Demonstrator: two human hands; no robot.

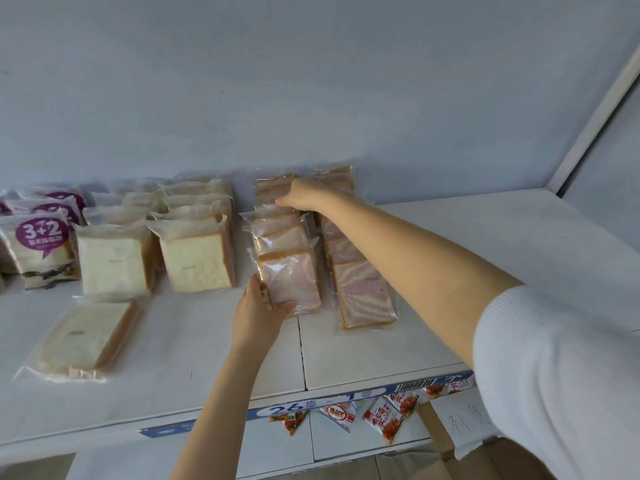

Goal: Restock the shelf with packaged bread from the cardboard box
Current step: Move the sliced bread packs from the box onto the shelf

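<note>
My left hand cups the lower left corner of the front pink-swirl bread pack, thumb on its side, fingers under the bottom edge; pack stands upright, clear wrap, pink and cream marbled slice face, brown crust. It heads a row of like packs running toward the shelf's back wall. My right hand reaches to the far end of that row, fingers curled over the top of the rear swirl pack, pressing on it; full closure hard to tell. A second swirl row sits just right of the first, its front pack leaning back. Both rows are mid-shelf, nearer the back edge than the front.

Left of them, two rows of plain white bread packs stand upright; one white pack lies flat nearer the front edge. Purple-label packs stand by the left end. Shelf is white, price strip along the front edge. Small red snack sachets hang below it. Cardboard box corner shows at bottom right, contents hidden.
</note>
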